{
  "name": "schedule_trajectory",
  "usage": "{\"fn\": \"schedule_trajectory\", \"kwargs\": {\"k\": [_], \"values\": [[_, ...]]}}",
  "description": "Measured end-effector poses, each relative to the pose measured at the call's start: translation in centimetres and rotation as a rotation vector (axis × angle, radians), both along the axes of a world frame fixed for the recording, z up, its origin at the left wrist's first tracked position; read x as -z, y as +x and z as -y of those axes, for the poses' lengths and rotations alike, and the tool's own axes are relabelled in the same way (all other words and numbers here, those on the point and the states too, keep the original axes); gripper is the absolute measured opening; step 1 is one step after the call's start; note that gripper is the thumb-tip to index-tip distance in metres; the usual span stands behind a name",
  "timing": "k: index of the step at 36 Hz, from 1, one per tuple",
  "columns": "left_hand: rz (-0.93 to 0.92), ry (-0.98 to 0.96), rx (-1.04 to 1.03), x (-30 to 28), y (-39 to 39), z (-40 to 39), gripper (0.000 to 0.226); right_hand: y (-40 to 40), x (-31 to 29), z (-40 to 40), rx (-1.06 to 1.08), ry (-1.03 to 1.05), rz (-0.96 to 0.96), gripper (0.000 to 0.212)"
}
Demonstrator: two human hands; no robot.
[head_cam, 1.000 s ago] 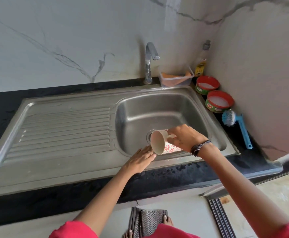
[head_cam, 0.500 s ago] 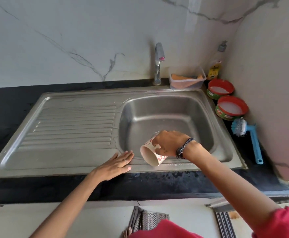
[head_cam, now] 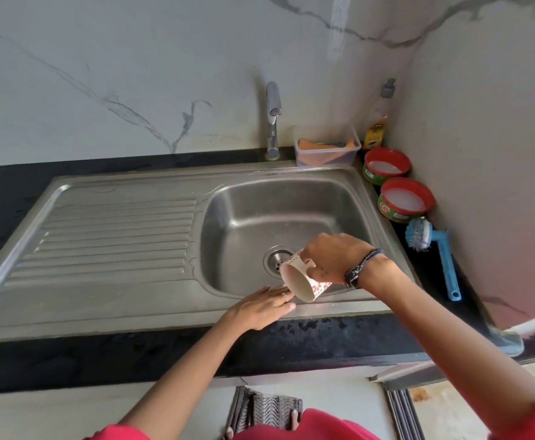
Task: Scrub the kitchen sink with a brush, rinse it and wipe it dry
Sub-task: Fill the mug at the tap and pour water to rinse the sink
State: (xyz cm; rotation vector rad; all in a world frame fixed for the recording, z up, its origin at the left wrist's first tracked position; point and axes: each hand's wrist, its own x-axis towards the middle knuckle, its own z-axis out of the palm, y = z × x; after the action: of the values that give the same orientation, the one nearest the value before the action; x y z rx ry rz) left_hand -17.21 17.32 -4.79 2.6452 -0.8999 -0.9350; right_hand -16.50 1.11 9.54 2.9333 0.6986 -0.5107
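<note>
The stainless-steel sink (head_cam: 196, 242) is set into a black countertop (head_cam: 339, 331), with its ribbed drainboard (head_cam: 113, 236) on the left and its basin (head_cam: 291, 211) on the right; a round drain (head_cam: 275, 258) sits in the basin floor. Over the basin's front edge the right hand (head_cam: 332, 258) grips a white mug (head_cam: 304, 281) with a red flower pattern, fingers curled round it near the handle. The mug is tipped on its side, its mouth turned toward the left and front. A dark braided band (head_cam: 359, 268) circles the right wrist. The left hand (head_cam: 259, 306) lies flat on the sink's front rim, fingers straight and together, fingertips just beside the mug's mouth; a ring shows on one finger.

Behind the basin a chrome tap (head_cam: 272, 122) stands against the marbled wall. Just right of it is a clear plastic tub (head_cam: 326, 147) holding something orange. In the corner stands a dish-soap bottle (head_cam: 378, 122). Two round red-rimmed tubs of white cleaning paste (head_cam: 386, 166) (head_cam: 405, 198) sit along the right edge, and near them a blue long-handled dish brush (head_cam: 434, 249) lies on the countertop, bristles toward the tubs.
</note>
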Motion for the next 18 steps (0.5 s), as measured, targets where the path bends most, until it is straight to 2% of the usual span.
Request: {"fn": "schedule_trajectory", "kwargs": {"k": [2, 6, 10, 15, 18], "values": [[0.031, 0.017, 0.011, 0.4, 0.5, 0.0, 0.043, 0.0, -0.2, 0.1, -0.009, -0.009, 0.021, 0.037], [-0.064, -0.031, -0.084, -0.8, 0.9, -2.1, 0.052, 0.0, -0.2, -0.2, -0.031, -0.015, 0.034, 0.037], [-0.150, 0.056, -0.098, -1.3, 0.6, -4.8, 0.057, -0.4, 0.1, -0.9, -0.091, -0.023, 0.043, 0.033], [-0.095, 0.100, -0.101, -0.2, 0.4, -3.9, 0.064, -0.8, 0.4, -2.0, -0.211, -0.095, 0.091, 0.032], [-0.056, 0.063, -0.077, 0.5, 0.4, -1.9, 0.065, -0.8, 0.4, -2.1, -0.234, -0.120, 0.076, 0.027]]}}
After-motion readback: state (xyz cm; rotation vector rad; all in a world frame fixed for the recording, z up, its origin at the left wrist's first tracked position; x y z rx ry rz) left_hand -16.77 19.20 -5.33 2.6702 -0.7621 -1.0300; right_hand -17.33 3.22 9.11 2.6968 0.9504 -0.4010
